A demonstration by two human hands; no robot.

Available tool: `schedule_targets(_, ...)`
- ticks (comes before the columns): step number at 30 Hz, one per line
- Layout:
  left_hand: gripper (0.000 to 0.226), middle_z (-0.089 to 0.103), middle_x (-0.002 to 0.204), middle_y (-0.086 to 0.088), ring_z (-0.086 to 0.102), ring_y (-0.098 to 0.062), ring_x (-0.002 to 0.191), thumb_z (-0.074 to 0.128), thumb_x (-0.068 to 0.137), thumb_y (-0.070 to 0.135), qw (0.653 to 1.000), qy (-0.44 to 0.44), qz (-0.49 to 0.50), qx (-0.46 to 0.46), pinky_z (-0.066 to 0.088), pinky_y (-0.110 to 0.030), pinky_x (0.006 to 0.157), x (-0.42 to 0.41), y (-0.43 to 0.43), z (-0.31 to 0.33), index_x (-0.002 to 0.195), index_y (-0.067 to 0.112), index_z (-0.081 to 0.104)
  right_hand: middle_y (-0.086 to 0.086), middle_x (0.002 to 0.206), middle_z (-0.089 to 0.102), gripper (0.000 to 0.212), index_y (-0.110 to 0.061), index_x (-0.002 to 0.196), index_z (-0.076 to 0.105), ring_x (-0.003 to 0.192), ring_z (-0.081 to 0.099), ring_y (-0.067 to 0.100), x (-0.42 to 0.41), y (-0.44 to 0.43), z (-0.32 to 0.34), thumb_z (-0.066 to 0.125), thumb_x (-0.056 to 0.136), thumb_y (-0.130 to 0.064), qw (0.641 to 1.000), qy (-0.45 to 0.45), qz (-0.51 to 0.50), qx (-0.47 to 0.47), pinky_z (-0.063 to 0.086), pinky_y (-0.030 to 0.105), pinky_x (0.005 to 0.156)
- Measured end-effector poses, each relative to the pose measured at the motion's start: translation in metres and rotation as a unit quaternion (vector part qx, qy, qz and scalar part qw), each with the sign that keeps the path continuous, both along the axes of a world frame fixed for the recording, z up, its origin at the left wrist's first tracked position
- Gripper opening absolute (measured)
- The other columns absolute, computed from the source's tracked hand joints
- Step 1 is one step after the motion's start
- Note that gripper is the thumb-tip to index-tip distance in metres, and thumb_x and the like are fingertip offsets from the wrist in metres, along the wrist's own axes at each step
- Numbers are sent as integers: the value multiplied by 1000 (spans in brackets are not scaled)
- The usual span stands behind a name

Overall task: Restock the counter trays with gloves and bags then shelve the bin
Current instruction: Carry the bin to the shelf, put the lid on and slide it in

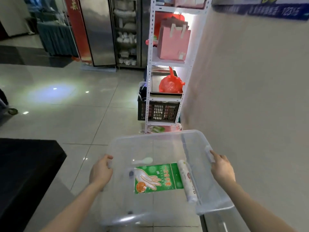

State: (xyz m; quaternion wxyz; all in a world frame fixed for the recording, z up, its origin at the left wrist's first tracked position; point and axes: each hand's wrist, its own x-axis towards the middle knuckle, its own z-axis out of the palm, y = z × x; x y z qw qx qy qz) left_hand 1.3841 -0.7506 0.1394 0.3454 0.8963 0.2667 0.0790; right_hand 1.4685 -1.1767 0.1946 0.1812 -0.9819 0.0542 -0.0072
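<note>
Tiled shop floor, white rack (151, 67) ahead by wall; left hand (100, 172) and right hand (222, 168) gripping clear bin (150, 213) sides, glove pack (158, 178) and bag roll (186, 180) inside; likely shelving step, next needing 1 free shelf.

We see a pale tiled floor (70, 104) running ahead to a white metal shelf (151, 64) that stands against the wall. On the shelf's boards sit a pink paper bag (173, 42) higher up, a red plastic bag (170, 84) on stacked metal trays (165, 94) below it, and a black slotted crate (158, 111) lower still. At lower left we see the corner of a dark counter (25, 164).
</note>
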Motion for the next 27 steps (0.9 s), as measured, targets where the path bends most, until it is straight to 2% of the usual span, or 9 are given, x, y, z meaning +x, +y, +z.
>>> schedule_targets(5,40,59,71,-3,50,-22,63,57,71,0,999,-24,24,0,33,-28,57,118,43,6,101,26,59,24,110,53,58,-16,139,46,97,55,44,126,43,4,49,84,1,999,-25,24,11,47,41,79)
schedule_targets(13,35,65,84,-5,56,-25,70,58,76,7,996,-12,85,-4,42,-31,65,273,147,10,103,30,58,21,119,52,56,-18,138,45,98,57,43,334,157,-5,49,85,1,994,-20,101,42,48,44,82)
schedule_targets(18,37,65,87,-7,59,-26,75,61,76,3,991,-4,131,-6,41,-30,66,331,224,21,108,23,58,15,115,52,59,-24,140,42,98,57,38,452,259,-8,47,85,-1,987,-4,157,25,47,40,81)
schedule_targets(21,40,68,93,-12,63,-31,82,63,74,-1,988,-2,154,5,39,-30,67,366,278,23,109,19,59,17,125,50,57,-20,141,42,105,56,37,510,326,-14,48,87,-2,982,4,188,32,46,39,85)
schedule_targets(27,38,68,92,-15,61,-31,79,65,74,2,986,11,165,22,44,-32,69,457,404,19,107,19,59,17,121,52,51,-21,138,45,100,56,37,610,459,-35,44,90,-3,980,18,192,55,46,39,79)
